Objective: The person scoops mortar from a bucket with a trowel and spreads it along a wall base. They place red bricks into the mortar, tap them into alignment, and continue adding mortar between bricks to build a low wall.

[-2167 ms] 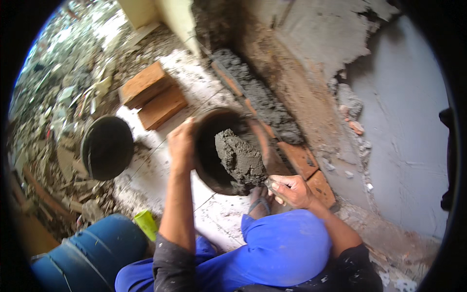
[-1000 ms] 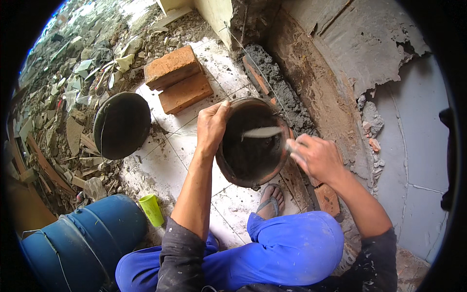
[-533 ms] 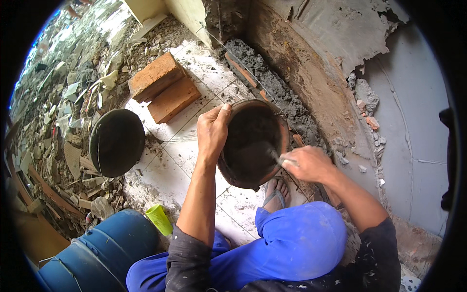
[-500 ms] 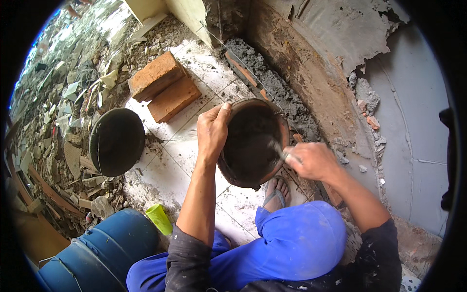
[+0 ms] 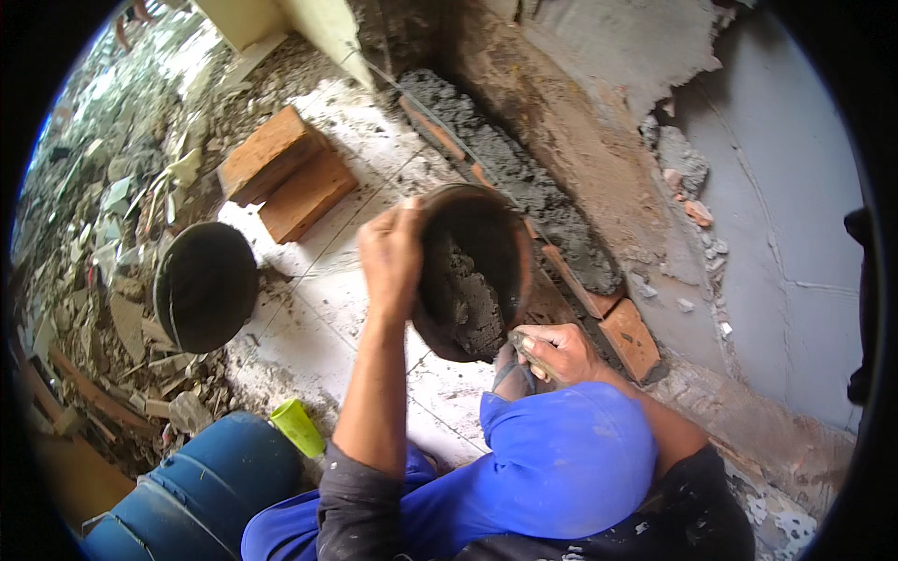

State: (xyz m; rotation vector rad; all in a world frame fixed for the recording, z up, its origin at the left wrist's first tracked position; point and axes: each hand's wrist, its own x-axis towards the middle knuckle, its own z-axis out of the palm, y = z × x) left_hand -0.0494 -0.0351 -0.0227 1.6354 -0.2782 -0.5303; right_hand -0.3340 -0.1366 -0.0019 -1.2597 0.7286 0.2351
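My left hand (image 5: 389, 252) is closed on the left rim of a dark, mud-stained bucket (image 5: 521, 248), which leans in front of me. Wet grey mortar (image 5: 475, 304) lies heaped inside it. At the bucket's near right edge, my right hand (image 5: 554, 352) is wrapped round the handle of a trowel (image 5: 526, 342). The trowel's blade reaches toward the mortar and is mostly hidden. To the right of the bucket, a bed of grey mortar (image 5: 524, 173) runs along the wall base behind a row of bricks, with an end brick (image 5: 630, 338) at its near end.
Two loose orange bricks (image 5: 307, 198) rest on white floor tiles (image 5: 323, 323). A round black container (image 5: 206, 287) stands left of them, beside rubble (image 5: 112, 271). A green cup (image 5: 297, 428) sits by a blue drum (image 5: 210, 481). A taut string (image 5: 398, 86) crosses near the mortar bed.
My right hand has come nearer to me with the trowel, from inside the bucket to its near edge. A heap of mortar now shows in the bucket. My left hand keeps the rim.
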